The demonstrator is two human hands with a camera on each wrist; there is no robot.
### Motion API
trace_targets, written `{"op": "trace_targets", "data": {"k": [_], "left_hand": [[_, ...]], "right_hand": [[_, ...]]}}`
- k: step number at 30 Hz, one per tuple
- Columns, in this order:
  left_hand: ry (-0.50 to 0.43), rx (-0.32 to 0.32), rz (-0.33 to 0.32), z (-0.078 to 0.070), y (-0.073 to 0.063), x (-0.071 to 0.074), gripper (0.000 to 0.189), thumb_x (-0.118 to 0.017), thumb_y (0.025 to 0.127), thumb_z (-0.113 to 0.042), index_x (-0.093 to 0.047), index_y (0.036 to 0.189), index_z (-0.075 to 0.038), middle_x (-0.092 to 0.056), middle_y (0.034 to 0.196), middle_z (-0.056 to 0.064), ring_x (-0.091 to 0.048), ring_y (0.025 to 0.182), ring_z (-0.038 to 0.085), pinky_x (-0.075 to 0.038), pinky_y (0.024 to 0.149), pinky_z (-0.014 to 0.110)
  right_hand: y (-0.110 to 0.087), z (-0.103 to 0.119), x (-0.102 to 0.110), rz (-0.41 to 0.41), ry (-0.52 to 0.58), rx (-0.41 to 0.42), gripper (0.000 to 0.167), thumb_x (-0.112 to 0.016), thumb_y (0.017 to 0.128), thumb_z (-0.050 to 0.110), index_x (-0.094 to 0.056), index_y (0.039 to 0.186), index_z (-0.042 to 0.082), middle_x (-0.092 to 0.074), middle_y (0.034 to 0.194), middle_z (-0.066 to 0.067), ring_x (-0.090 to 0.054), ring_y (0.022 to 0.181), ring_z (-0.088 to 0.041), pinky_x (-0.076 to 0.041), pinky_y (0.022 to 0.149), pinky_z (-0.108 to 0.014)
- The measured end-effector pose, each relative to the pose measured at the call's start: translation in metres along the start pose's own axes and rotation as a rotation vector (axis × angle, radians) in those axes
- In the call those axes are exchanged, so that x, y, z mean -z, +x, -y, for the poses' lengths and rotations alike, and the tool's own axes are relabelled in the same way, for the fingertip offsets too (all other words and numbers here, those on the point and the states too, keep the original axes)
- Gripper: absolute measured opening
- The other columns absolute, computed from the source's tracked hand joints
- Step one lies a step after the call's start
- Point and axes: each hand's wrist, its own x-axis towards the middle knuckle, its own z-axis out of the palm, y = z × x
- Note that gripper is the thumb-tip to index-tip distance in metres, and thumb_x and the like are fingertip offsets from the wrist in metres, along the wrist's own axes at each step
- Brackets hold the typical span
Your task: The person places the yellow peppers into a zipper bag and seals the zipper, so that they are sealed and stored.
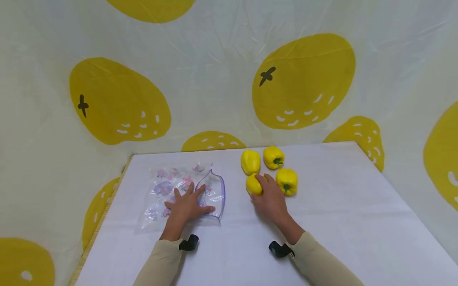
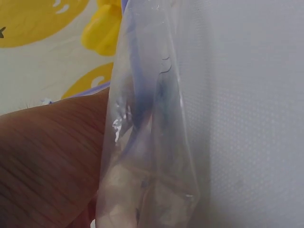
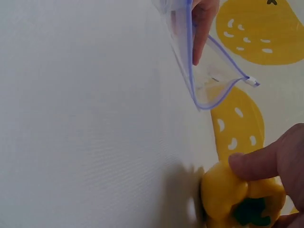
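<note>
A clear zip bag [image 1: 152,214] printed with small pink and purple pictures lies on the left of the table, its purple-edged mouth spread apart toward the right. On top of it my left hand [image 1: 187,205] rests with fingers splayed, the thumb reaching toward the mouth. In the left wrist view, the bag's plastic [image 2: 152,118] rises beside the hand. My right hand [image 1: 271,200] grips a yellow bell pepper [image 1: 253,185], thumb on its near side. The right wrist view shows this pepper [image 3: 221,190] with its green stem, close over the white cloth.
Three other yellow bell peppers stand around the right hand: one [image 1: 250,162] behind, one [image 1: 273,156] at the back right, one [image 1: 287,180] beside the fingers. A white cloth [image 1: 340,222] covers the table. Behind hangs a curtain [image 1: 207,79] with large yellow fruit prints.
</note>
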Motion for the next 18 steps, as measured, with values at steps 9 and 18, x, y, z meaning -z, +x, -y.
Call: {"op": "trace_targets", "data": {"k": [9,18], "left_hand": [[-0.001,-0.001,-0.005,-0.002,0.001,0.002,0.093,-0.077,0.081,-0.067,-0.039,0.161,-0.037,-0.022,0.175,0.012,-0.004,0.152,0.069,-0.009,0.1,0.098],[0.005,0.029,0.013,-0.004,0.001,-0.001,0.093,-0.077,0.081,-0.067,-0.039,0.16,-0.039,-0.023,0.175,0.01,-0.005,0.153,0.069,-0.009,0.101,0.097]], "right_hand": [[0.01,0.001,-0.004,-0.038,0.125,0.027,0.064,-0.082,0.086,0.012,-0.057,0.145,0.009,-0.061,0.146,-0.013,-0.058,0.133,-0.035,-0.044,0.119,-0.055],[0.013,0.012,-0.016,-0.025,0.153,0.063,0.064,-0.084,0.083,0.011,-0.061,0.143,0.012,-0.064,0.146,-0.011,-0.062,0.13,-0.035,-0.047,0.116,-0.056]]}}
